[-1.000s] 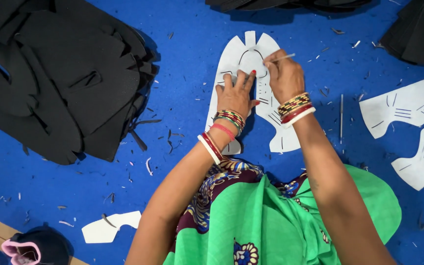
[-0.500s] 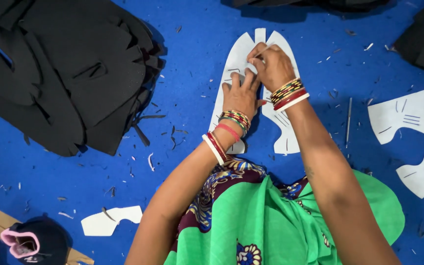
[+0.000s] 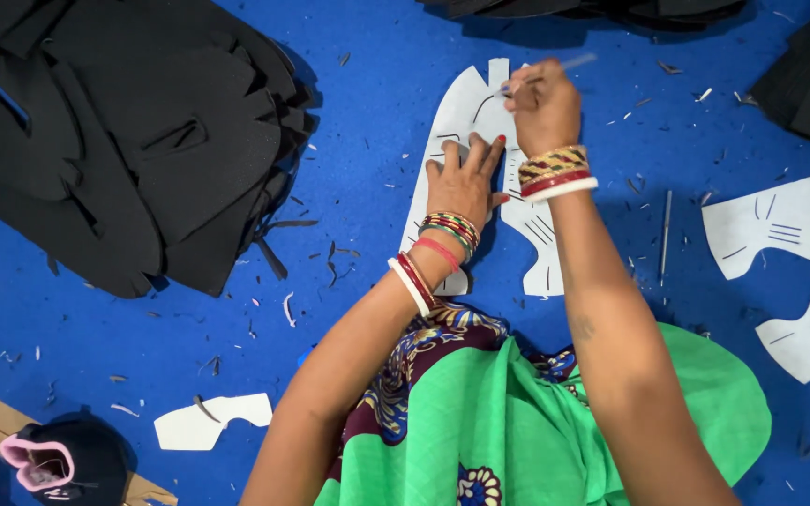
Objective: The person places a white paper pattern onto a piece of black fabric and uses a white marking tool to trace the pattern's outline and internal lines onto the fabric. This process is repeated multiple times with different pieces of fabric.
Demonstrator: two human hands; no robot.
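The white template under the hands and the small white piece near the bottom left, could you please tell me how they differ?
The white template is larger and bears dark line markings; the small white piece looks almost plain, with one dark scrap on it. The template is pinned flat by the left hand while the right hand works a thin tool at its top; the small piece lies untouched. Both are flat white cut-outs on the blue surface.

Left of the white pattern (image 3: 480, 178): I see open blue mat (image 3: 367, 169), only small scraps.
Far left: I find the black cutout pile (image 3: 133, 141) blocking.
Right: thin tool (image 3: 666, 234), then two white templates (image 3: 789, 272).
Top edge: more black pieces (image 3: 592, 9).
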